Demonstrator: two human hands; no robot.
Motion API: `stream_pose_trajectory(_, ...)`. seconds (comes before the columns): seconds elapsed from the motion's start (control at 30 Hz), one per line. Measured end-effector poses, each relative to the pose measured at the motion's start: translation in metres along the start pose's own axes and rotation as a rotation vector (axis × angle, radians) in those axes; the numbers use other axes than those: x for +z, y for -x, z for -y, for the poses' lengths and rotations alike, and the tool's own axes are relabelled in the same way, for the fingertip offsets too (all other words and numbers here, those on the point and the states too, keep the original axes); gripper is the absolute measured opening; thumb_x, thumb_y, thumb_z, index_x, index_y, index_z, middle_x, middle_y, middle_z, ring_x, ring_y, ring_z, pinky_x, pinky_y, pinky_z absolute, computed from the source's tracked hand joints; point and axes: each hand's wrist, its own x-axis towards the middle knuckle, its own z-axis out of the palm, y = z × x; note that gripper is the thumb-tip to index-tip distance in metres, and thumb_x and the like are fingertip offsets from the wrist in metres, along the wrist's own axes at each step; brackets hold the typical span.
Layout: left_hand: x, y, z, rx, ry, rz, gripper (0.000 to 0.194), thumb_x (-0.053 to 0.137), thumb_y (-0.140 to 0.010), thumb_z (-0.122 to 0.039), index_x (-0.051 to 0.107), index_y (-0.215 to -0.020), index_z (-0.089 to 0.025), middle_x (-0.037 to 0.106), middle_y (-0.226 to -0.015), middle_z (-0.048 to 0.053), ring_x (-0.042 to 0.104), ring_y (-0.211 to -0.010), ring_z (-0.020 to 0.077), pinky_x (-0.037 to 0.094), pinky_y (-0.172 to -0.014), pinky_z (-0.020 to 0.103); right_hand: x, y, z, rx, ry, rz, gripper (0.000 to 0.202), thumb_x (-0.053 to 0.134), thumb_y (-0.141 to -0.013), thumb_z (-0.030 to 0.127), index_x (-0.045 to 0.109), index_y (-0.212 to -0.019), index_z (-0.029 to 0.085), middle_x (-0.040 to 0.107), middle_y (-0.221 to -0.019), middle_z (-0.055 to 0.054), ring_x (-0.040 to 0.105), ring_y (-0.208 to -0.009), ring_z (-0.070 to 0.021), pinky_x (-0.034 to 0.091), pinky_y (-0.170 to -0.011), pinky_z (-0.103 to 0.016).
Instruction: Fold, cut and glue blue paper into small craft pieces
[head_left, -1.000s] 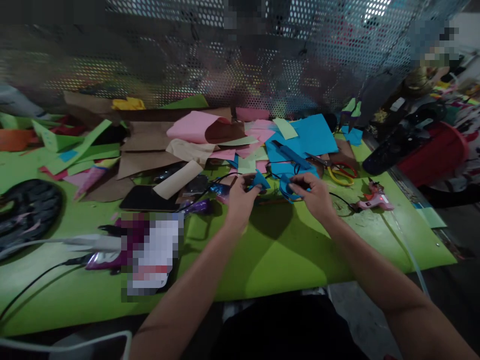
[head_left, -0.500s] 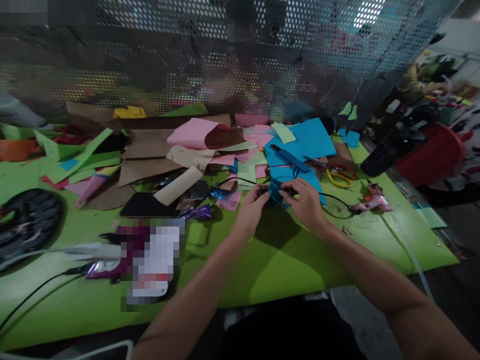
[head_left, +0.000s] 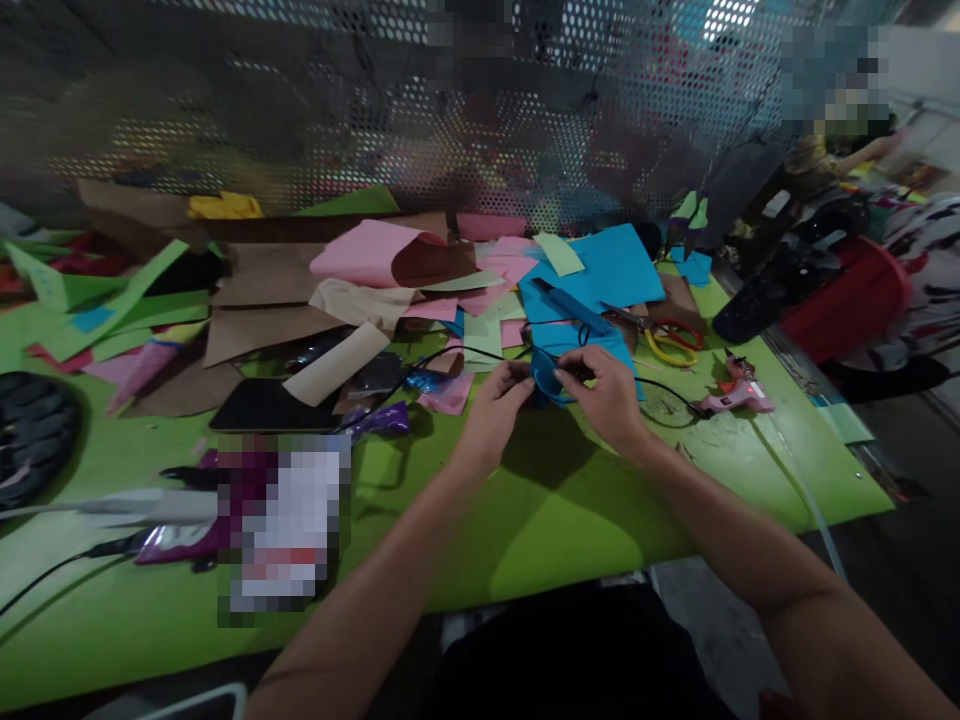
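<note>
scissors (head_left: 673,343) lie behind and left of the glue gun (head_left: 742,398)

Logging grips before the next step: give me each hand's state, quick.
Left hand: pinching the small blue piece.
Right hand: pinching the same blue piece.

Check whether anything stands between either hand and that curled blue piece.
Nothing visible stands in the way: the right hand and the left hand both hold the curled blue piece in their fingers. The black cable appears to pass beyond it, not between.
</note>
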Motion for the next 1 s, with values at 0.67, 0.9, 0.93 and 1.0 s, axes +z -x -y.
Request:
stream_pose_trajectory(0.67, 0.002, 0.005, -0.003, -0.019, -0.041, 0.027, 0.018, 0.065, -0.081, -0.036, 0.062, -0.089, -0.021, 0.063, -0.087, 0.0, 0.059, -0.083, 0.0156, 0.049, -0.079, 0.028, -0.002, 0.002, 0.006, 0.036, -0.012, 0.002, 0.005, 0.061, -0.087, 0.024, 0.062, -0.082, 0.023, 0.069, -0.08, -0.002, 0.063, -0.075, -0.0185, 0.048, -0.072, -0.031)
stream_pose_trajectory(0.9, 0.003, 0.005, 0.0, 0.018, -0.161, 0.05, 0.015, 0.064, -0.084, -0.032, 0.06, -0.093, -0.021, 0.063, -0.087, 0.0, 0.058, -0.083, 0.0156, 0.047, -0.076, 0.027, 0.001, 0.005, 0.01, 0.046, -0.096, 0.013, 0.005, 0.062, -0.086, 0.026, 0.064, -0.088, 0.023, 0.071, -0.085, -0.002, 0.064, -0.078, -0.0188, 0.052, -0.075, -0.032)
stream_pose_trajectory(0.93, 0.003, 0.004, 0.002, 0.022, -0.157, 0.066, 0.014, 0.063, -0.084, -0.03, 0.059, -0.093, -0.02, 0.062, -0.087, 0.0, 0.057, -0.082, 0.0154, 0.048, -0.075, 0.027, 0.002, 0.005, 0.009, 0.049, -0.116, 0.013, 0.007, 0.062, -0.086, 0.027, 0.065, -0.091, 0.023, 0.071, -0.087, -0.003, 0.065, -0.08, -0.0188, 0.052, -0.076, -0.032)
stream_pose_trajectory(1.0, 0.003, 0.002, 0.005, 0.044, -0.154, 0.083, 0.012, 0.06, -0.085, -0.028, 0.058, -0.094, -0.019, 0.063, -0.089, 0.002, 0.058, -0.083, 0.0157, 0.048, -0.075, 0.028, 0.003, 0.006, 0.008, 0.063, -0.168, 0.009, 0.013, 0.064, -0.085, 0.027, 0.064, -0.097, 0.022, 0.072, -0.091, -0.004, 0.066, -0.083, -0.0189, 0.052, -0.077, -0.032)
